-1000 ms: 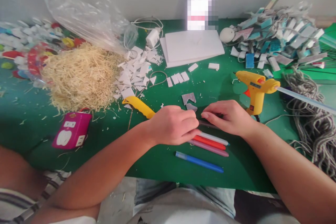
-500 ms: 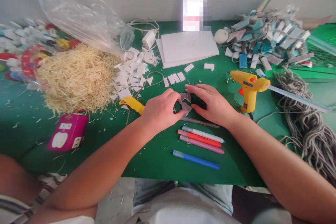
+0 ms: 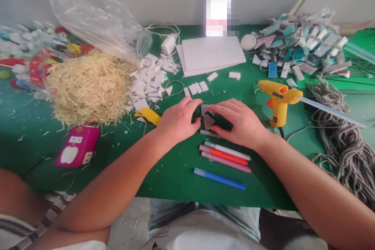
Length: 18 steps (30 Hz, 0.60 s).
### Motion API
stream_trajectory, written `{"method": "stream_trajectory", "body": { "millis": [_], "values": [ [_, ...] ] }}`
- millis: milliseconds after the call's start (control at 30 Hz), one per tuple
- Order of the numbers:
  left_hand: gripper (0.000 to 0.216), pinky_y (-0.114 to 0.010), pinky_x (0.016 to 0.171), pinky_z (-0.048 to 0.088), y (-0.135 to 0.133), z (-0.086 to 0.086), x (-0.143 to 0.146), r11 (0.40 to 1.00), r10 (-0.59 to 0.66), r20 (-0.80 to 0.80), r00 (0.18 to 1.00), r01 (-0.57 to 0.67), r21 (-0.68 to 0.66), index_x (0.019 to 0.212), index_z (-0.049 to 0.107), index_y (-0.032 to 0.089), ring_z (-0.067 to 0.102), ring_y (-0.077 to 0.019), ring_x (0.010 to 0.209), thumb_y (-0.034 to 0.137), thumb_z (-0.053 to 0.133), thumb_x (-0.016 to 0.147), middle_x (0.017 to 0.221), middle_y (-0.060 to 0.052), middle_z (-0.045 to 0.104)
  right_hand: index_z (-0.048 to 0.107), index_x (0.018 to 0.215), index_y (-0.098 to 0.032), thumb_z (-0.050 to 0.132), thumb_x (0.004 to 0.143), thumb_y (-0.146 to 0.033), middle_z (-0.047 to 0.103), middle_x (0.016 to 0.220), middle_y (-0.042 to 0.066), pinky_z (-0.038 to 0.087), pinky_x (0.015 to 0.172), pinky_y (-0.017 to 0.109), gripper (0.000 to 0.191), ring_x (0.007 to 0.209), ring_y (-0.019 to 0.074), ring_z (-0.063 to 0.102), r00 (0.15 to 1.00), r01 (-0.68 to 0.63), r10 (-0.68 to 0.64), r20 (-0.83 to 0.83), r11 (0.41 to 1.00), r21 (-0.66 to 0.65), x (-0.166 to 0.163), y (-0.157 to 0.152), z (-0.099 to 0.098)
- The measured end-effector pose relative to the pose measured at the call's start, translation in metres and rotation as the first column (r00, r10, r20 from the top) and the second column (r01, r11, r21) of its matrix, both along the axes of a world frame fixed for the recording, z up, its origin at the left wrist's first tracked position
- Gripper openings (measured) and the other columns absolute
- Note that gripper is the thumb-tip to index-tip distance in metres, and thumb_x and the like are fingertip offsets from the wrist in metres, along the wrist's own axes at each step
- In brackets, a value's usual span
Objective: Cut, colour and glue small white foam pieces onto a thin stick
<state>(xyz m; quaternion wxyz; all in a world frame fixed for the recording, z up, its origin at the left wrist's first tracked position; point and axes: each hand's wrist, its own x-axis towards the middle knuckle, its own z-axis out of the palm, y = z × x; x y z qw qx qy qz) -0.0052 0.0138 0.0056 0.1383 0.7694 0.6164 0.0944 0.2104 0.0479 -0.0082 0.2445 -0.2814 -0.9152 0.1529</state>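
Note:
Two small grey pieces with jagged edges, the upper piece point(image 3: 206, 108) and the lower piece point(image 3: 208, 121), lie one above the other on the green table. My left hand point(image 3: 180, 119) is curved at their left side, its thumb and forefinger apart and no longer over them. From the right, my right hand point(image 3: 238, 121) reaches in with its forefinger at the upper piece and its thumb by the lower one, a gap between them. A thin grey strip point(image 3: 209, 134) lies just below, partly hidden by the right hand.
Several felt-tip pens, including a blue pen point(image 3: 219, 179), lie in front. A yellow glue gun point(image 3: 277, 99) stands right, beside grey cord point(image 3: 336, 125). A yellow cutter point(image 3: 149, 116), straw shreds point(image 3: 90, 86) and a magenta power adapter point(image 3: 78, 145) are left; white boards point(image 3: 212, 54) behind.
My left fingers have drawn back slightly left from the grey pieces. The pieces sit closer together, and my right hand has shifted a little, covering more of the strip.

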Motion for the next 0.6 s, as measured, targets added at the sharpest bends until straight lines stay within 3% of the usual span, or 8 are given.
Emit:
{"method": "stream_trajectory", "body": {
  "millis": [200,400,600],
  "values": [
    [0.036,-0.028,0.068,0.053,0.008,-0.0032,-0.0036,1.0,0.007,0.083,0.997,-0.006,-0.012,0.12,0.069,0.02,0.069,-0.0189,0.083,0.02,0.066,0.083,0.103,-0.005,0.069,0.064,0.132,-0.018,0.065,0.09,-0.025,0.076,0.119,0.014,0.059,0.086,0.048,0.043,0.101,0.0288,0.069,0.997,-0.074,0.075,0.015,0.997,-0.035,-0.0028,-0.0028,-0.0002],
    [0.033,-0.032,0.069,0.053,0.0076,0.0022,-0.0011,0.993,0.118,-0.048,0.992,-0.118,0.004,0.118,0.07,0.018,0.071,-0.0239,0.089,0.024,0.068,0.085,0.105,-0.007,0.07,0.065,0.133,-0.017,0.065,0.09,-0.024,0.076,0.118,0.015,0.058,0.085,0.048,0.043,0.102,0.0294,0.068,0.997,-0.071,0.071,0.04,0.997,-0.011,-0.0047,-0.0028,0.0007],
    [0.033,-0.031,0.07,0.053,0.0068,0.002,-0.0027,0.992,0.125,-0.068,0.99,-0.124,0.026,0.119,0.069,0.02,0.071,-0.0244,0.091,0.025,0.068,0.087,0.105,-0.006,0.071,0.066,0.131,-0.018,0.058,0.094,-0.02,0.077,0.113,0.013,0.058,0.083,0.046,0.038,0.099,0.0274,0.068,0.995,-0.07,0.071,0.071,0.997,-0.021,-0.0067,-0.0034,0.0009]
  ]
}}
